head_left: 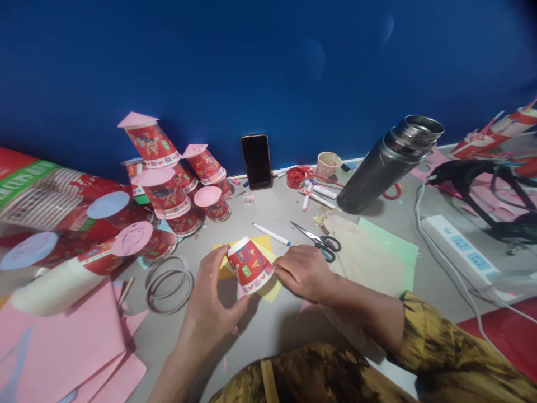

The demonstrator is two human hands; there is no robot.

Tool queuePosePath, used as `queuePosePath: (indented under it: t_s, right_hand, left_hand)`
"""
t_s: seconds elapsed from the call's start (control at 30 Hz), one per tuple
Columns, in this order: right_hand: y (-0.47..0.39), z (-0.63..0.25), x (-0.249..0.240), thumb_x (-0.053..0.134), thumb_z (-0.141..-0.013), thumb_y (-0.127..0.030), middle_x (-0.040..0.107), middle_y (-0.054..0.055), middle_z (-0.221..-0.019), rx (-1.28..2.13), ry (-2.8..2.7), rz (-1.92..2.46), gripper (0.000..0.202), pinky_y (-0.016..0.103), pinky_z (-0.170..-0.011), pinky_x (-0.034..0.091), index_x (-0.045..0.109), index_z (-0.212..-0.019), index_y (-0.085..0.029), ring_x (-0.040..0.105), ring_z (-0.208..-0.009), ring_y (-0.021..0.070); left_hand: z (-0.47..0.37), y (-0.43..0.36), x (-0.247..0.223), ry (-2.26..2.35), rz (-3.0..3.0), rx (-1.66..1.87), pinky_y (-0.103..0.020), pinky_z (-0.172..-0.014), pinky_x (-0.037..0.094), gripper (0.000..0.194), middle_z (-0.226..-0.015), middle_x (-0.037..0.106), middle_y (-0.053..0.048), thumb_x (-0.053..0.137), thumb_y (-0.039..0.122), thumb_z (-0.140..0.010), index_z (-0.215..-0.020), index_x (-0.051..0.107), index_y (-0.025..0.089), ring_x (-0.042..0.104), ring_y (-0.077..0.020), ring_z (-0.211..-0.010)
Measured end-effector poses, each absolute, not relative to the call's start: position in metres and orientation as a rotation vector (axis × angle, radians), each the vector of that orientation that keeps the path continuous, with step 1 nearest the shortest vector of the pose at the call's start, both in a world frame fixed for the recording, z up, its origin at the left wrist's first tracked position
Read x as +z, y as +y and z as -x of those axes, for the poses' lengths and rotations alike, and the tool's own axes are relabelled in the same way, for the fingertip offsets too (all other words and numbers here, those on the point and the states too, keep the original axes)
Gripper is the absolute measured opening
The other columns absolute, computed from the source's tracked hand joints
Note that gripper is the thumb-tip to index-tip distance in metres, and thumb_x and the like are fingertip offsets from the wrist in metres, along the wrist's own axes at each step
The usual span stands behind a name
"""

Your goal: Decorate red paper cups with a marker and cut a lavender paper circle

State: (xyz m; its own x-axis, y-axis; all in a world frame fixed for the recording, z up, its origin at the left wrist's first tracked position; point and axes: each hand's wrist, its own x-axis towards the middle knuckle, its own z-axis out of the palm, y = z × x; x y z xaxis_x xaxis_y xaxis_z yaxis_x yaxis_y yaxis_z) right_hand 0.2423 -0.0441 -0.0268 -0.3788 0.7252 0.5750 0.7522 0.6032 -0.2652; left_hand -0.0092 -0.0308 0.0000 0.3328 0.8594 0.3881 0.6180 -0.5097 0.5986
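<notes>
Tilting a red paper cup [251,266] between both hands, over the front part of the grey table [235,218], base up to the left and rim down to the right, probably to bring the rim within easy reach of the right fingertips. Left hand [210,296] spread wide around the cup, fingers by the base, thumb near the lower rim, likely for steadiness. Right hand [306,271] nearly closed, fingertips bunched and pinching at the rim's right side. Hands apart from each other, cup between. Yellow paper [272,291] underneath; marker [271,234] and open scissors [316,237] just beyond, apparently for a short reach. Toward the back left corner, stacked cups [153,143] with paper tops, seemingly out of the hands' way; at the back edge, an upright phone [257,162].
</notes>
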Motion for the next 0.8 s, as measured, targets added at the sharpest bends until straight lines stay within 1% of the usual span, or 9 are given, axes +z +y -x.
queuePosePath:
  t_s: [0.17,0.33,0.57,0.63,0.8]
  right_hand:
    - [-0.044,-0.242,-0.030,0.055,-0.109,-0.029,0.071,0.002,-0.069,0.060,-2.139,1.179,0.033,0.031,-0.067,0.035,0.071,-0.081,-0.020,0.058,-0.064,0.0158]
    - [-0.044,-0.242,-0.031,0.055,-0.108,-0.029,0.072,0.002,-0.069,0.086,-2.159,1.176,0.034,0.032,-0.066,0.036,0.071,-0.079,-0.021,0.059,-0.064,0.0157]
    - [-0.045,-0.242,-0.025,0.052,-0.110,-0.028,0.067,0.002,-0.063,0.024,-2.129,1.151,0.040,0.032,-0.065,0.035,0.069,-0.074,-0.021,0.056,-0.060,0.0155]
    - [-0.045,-0.242,-0.023,0.052,-0.110,-0.030,0.066,0.002,-0.063,0.029,-2.120,1.143,0.041,0.032,-0.065,0.035,0.069,-0.074,-0.021,0.057,-0.061,0.0156]
    - [-0.045,-0.242,-0.022,0.054,-0.110,-0.032,0.070,0.002,-0.065,0.066,-2.090,1.140,0.036,0.031,-0.065,0.037,0.072,-0.080,-0.021,0.060,-0.062,0.0158]
  left_hand:
    - [0.011,-0.038,-0.006,1.327,-2.014,0.982,-0.056,-0.113,0.053,0.077,-0.151,0.056,-0.015,0.075,0.029,-0.083,-0.154,0.046,0.025,0.061,-0.0365,-0.133]
    - [0.010,-0.043,-0.011,1.328,-1.822,0.958,-0.059,-0.118,0.047,0.081,-0.158,0.054,-0.015,0.076,0.029,-0.081,-0.156,0.045,0.027,0.059,-0.0378,-0.138]
    - [0.008,-0.043,-0.012,1.354,-1.849,0.958,-0.059,-0.117,0.049,0.083,-0.157,0.055,-0.015,0.075,0.027,-0.082,-0.158,0.044,0.027,0.062,-0.0379,-0.137]
    - [0.008,-0.043,-0.014,1.349,-1.847,0.957,-0.059,-0.116,0.049,0.083,-0.156,0.055,-0.016,0.076,0.027,-0.081,-0.158,0.043,0.026,0.062,-0.0382,-0.137]
    - [0.008,-0.044,-0.019,1.281,-1.746,1.020,-0.061,-0.121,0.044,0.081,-0.157,0.053,-0.017,0.077,0.025,-0.083,-0.157,0.044,0.026,0.058,-0.0379,-0.142]
